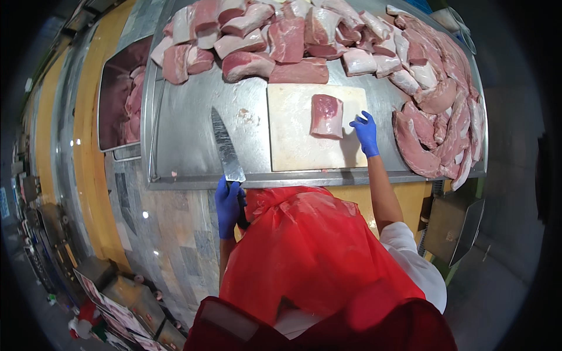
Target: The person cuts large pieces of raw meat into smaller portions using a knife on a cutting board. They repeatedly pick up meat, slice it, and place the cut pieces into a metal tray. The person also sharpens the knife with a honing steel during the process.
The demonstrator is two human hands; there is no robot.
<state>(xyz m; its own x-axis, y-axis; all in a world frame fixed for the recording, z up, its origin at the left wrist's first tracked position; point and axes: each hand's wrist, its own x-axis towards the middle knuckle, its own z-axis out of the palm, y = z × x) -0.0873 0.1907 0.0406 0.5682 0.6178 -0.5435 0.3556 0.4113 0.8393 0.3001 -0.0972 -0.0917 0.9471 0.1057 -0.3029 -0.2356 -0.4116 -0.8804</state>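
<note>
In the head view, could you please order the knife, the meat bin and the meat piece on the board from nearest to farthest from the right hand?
1. Meat piece: just left of the right hand.
2. Knife: in the left hand.
3. Meat bin: far left.

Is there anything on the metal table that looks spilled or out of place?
Yes, slightly: a small pink scrap lies alone near the front-left corner of the metal table, and residue is smeared between the knife and cutting board. Both look stray.

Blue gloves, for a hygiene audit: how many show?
2: one glove on the left hand, holding a chef's knife; another on the right hand, over the right edge of the cutting board.
</note>
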